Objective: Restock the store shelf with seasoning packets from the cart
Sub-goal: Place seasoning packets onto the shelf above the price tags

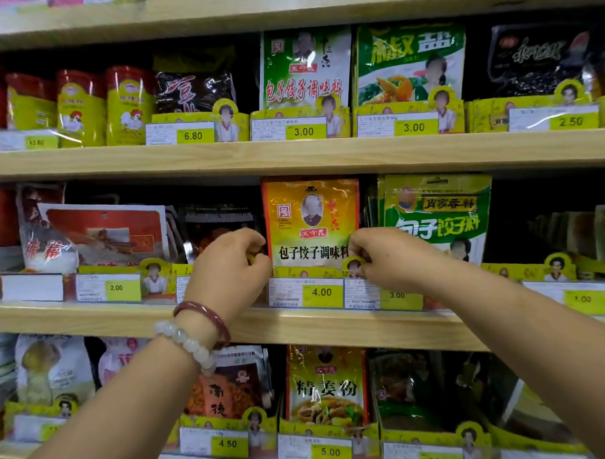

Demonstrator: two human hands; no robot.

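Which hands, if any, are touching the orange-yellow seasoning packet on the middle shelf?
Touching, both. The head view shows the left hand gripping the orange-yellow packet at its left edge and the right hand pinching its right edge.

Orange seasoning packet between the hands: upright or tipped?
Upright. The orange packet stands in its yellow tray, print level, left hand and right hand holding its edges.

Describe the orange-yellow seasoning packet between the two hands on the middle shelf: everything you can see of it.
The orange-yellow packet is a glossy, plastic-looking pouch with a red-orange top, an oval portrait, a red logo and black characters on a pale band. It stands upright, facing out, on the middle shelf behind a yellow tray front with a 4.00 tag. The left hand grips its left edge, the right hand its right edge.
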